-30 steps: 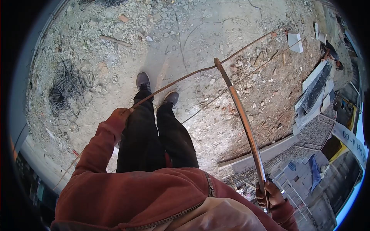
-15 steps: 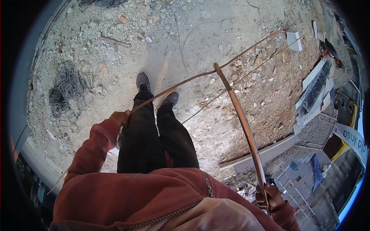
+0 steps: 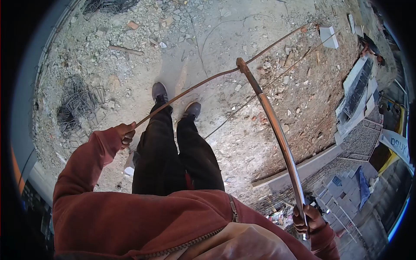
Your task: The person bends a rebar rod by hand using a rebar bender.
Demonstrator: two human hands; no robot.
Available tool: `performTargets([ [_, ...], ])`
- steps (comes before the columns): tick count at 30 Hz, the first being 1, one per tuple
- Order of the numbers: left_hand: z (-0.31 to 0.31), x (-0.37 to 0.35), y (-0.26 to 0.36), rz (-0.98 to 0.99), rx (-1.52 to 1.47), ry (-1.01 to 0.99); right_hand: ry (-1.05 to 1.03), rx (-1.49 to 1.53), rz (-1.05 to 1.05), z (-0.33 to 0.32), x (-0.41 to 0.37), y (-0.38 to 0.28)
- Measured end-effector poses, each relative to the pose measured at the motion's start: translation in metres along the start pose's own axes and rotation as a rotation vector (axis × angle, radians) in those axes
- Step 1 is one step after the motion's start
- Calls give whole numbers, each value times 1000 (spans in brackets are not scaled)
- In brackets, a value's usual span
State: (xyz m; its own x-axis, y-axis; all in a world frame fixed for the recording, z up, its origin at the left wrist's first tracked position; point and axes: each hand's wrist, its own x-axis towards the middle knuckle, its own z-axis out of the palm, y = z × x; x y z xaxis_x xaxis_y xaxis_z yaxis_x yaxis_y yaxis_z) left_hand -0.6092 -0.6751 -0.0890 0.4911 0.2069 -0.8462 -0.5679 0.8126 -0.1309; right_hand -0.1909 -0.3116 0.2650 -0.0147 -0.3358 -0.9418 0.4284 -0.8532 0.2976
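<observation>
My left hand [image 3: 125, 133] is closed around the near end of a long rusty steel rod [image 3: 190, 90], which looks like rebar. The rod runs up and right over my legs, with a slight kink where it meets the head of a long metal bar [image 3: 277, 125]. That bar looks like a rebar bending wrench, worn shiny along its shaft. Its head touches the rod; whether a slot grips it I cannot make out. At the lower right, my right hand [image 3: 308, 219] wraps around the bar's other end.
Rubble covers the ground [image 3: 216, 43]. A tangle of wire [image 3: 78, 104] lies at left, and a wooden stick [image 3: 125, 50] lies farther ahead. Another thin rod [image 3: 242, 110] crosses the dirt. Slabs [image 3: 355, 86] and a long pale ledge [image 3: 299, 169] are on the right.
My left hand has shifted left and pulled the rod's near end with it. The bar's head has moved slightly up and left, while my right hand has moved a little to the right.
</observation>
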Motion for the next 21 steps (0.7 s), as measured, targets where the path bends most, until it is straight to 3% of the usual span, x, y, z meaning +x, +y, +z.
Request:
performTargets([
  [4,6,-4,1,10,-16,-50,-65,150,-22,10,-2,15],
  [7,8,12,-14,113,12,69,-28,37,-70,28,-11,12],
  [11,-1,33,-49,385,413,579,175,-105,-77,43,-3,4],
  [12,20,20,-46,444,465,713,198,-105,-68,45,2,3],
  [15,43,-1,-37,400,394,763,186,-173,-77,34,11,5],
  [16,50,-5,-34,480,310,719,182,-202,-72,36,12,3],
  [21,6,27,-48,301,310,645,149,-168,-47,7,15,13],
])
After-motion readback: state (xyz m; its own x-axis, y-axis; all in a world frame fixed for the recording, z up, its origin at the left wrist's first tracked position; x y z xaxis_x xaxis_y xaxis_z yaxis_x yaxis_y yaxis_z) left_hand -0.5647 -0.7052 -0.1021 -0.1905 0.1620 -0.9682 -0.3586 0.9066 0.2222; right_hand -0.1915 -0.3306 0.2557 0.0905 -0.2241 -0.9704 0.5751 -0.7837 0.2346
